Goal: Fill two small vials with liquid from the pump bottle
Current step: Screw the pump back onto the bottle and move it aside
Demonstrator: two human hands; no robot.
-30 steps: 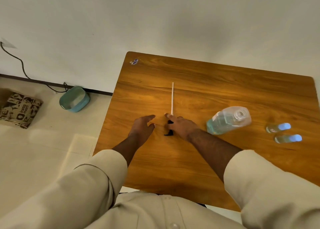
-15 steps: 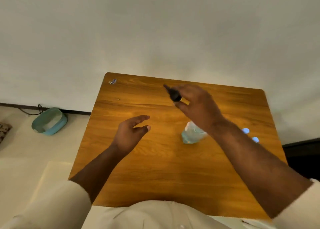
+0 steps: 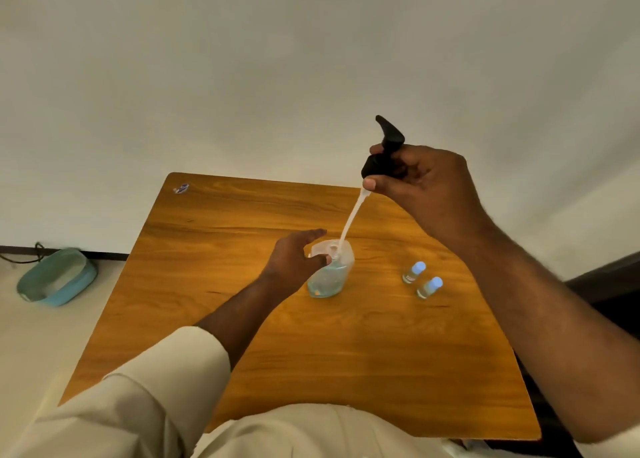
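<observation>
A clear bottle with pale blue liquid stands on the wooden table. My left hand rests against its left side near the neck, fingers curled around it. My right hand is raised above the table and grips the black pump head. The pump's white dip tube slants down, its tip at the bottle's open mouth. Two small vials with blue caps stand side by side to the right of the bottle.
A small sticker lies at the table's far left corner. On the floor to the left sits a teal basin by the wall, with a dark cable behind it. A dark edge shows at the right.
The right hand lifted the pump from the table and brought it over the bottle, tube tip now at the mouth. The left hand moved right onto the bottle.
</observation>
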